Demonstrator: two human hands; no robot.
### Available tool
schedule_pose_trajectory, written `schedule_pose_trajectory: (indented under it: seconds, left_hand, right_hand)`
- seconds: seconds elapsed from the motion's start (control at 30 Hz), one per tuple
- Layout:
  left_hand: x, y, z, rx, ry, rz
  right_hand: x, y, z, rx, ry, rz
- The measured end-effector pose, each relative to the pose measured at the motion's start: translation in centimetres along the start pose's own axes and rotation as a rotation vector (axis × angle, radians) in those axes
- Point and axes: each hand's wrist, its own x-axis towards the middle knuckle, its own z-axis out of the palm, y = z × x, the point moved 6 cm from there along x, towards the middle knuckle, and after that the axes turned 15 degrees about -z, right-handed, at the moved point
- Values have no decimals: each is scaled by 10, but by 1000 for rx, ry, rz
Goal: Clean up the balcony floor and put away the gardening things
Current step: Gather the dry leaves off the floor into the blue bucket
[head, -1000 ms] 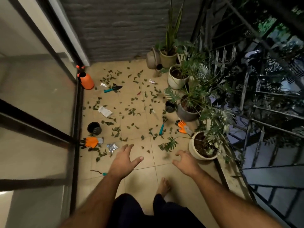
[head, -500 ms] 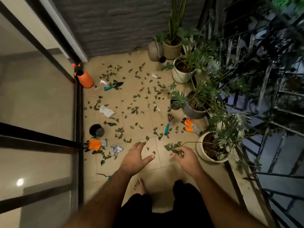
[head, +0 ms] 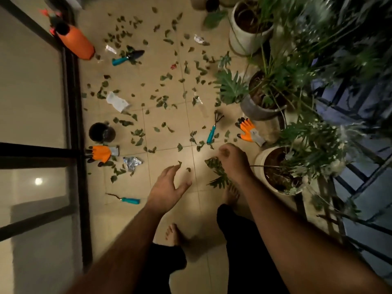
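Green leaves (head: 161, 102) lie scattered over the tan tiled floor (head: 169, 122). Among them are a teal-handled hand rake (head: 212, 132), a trowel (head: 127, 57), a thin weeder (head: 129, 200), and two orange gloves, one by the pots (head: 247, 131) and one by the door frame (head: 101, 153). An orange sprayer (head: 74, 41) leans at the far left. My left hand (head: 169, 187) hovers low with fingers spread, holding nothing. My right hand (head: 233, 162) reaches forward with fingers loosely curled over a plant frond (head: 216, 175), just short of the rake.
Potted plants (head: 265, 98) line the right side before a dark railing (head: 350, 183). A glass sliding door (head: 72, 124) bounds the left. A small black pot (head: 101, 132), a white packet (head: 116, 101) and a foil wrapper (head: 131, 163) lie on the floor. My bare feet stand below.
The view has dropped lower and closer to the floor. Both hands moved forward and down, the right one now over the frond near the rake.
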Motion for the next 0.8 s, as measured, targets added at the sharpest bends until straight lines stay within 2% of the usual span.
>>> schedule_pose_trajectory:
  seconds: [0.07, 0.17, 0.37, 0.5, 0.57, 0.63, 0.7, 0.77, 0.8]
  left_hand:
    - [29, 6, 13, -13, 6, 3]
    - [122, -8, 69, -21, 17, -6]
    - [283, -44, 184, -110, 63, 36]
    - [344, -62, 254, -107, 47, 127]
    - [366, -66, 281, -117, 21, 141]
    - [382, -68, 303, -117, 8, 171]
    - [396, -69, 320, -94, 14, 208]
    - [407, -70, 332, -89, 27, 236]
    - [411, -70, 336, -93, 31, 259]
  right_hand:
    - [25, 10, 8, 9, 16, -11]
    - [91, 72, 66, -8, -40, 11]
    - [180, 223, 166, -162, -307, 347]
    - [191, 302, 202, -326, -359, 423]
    - [198, 349, 216, -362, -300, 444]
    - [198, 392, 224, -216, -100, 533]
    - [193, 418, 232, -246, -9, 541]
    - [187, 435, 236, -130, 260, 573]
    - [185, 437, 239, -117, 331, 560]
